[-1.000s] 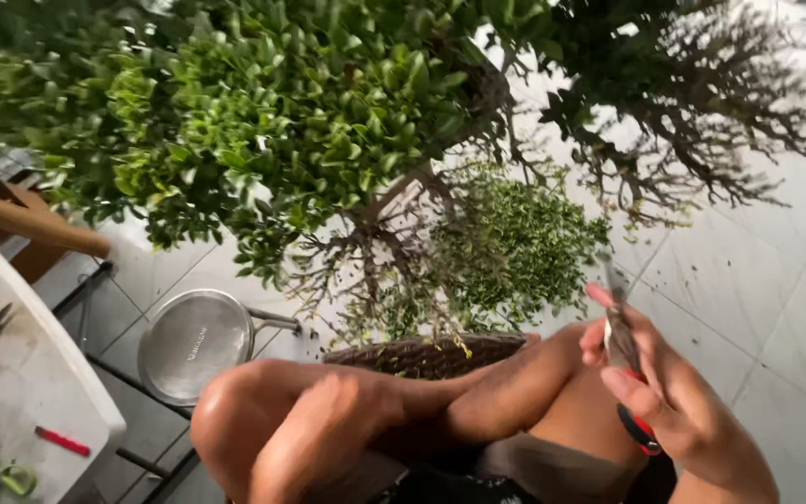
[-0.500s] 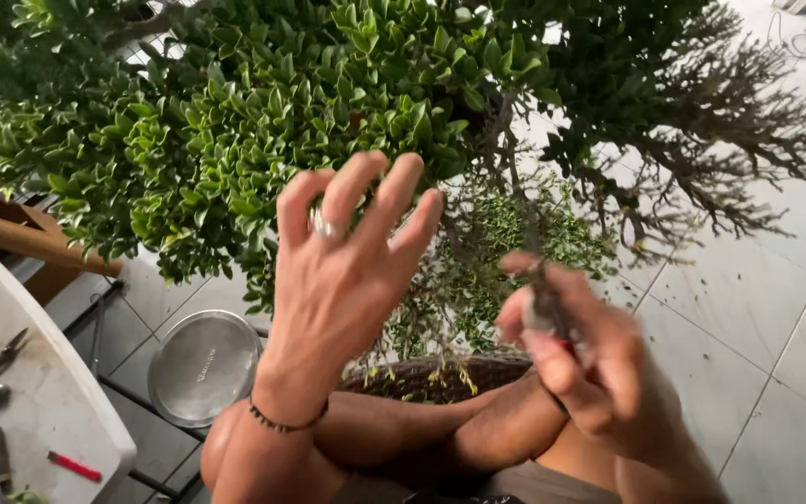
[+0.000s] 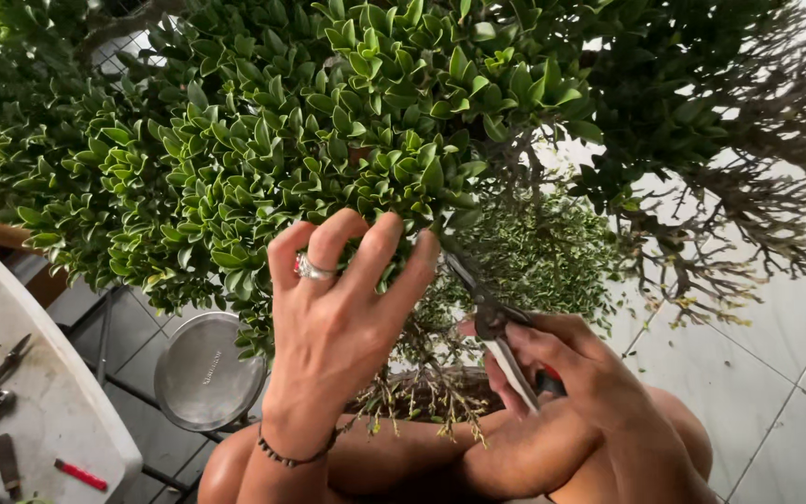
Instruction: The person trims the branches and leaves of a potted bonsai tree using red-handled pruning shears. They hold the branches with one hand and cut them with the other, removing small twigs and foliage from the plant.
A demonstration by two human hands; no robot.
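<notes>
Both hands are raised into the lower edge of the foliage. Left hand (image 3: 333, 327) is open, its fingers spread and curled against the underside of the dense green small-leaved bonsai tree (image 3: 328, 121); it wears a silver ring and a dark beaded bracelet at the wrist. Right hand (image 3: 576, 369) is closed around the handles of slim dark-bladed pruning scissors with a red grip (image 3: 496, 327), whose blades point toward 11 o'clock and reach the twigs just beside the left fingertips.

Compared with half a second ago, the left hand has shifted a little to the right and its fingers have bent in toward the leaves, while the right hand has tilted the scissors so that their tips now lie close to the left hand rather than standing apart from it. A second ago the left hand was down by the knees.

At 8 o'clock of the left hand lies a round grey metal lid (image 3: 207, 373) on the dark tiled floor. At 9 o'clock, a white surface (image 3: 58, 411) carries dark tools and a small red stick-shaped item (image 3: 81, 475). No package or label is readable.
</notes>
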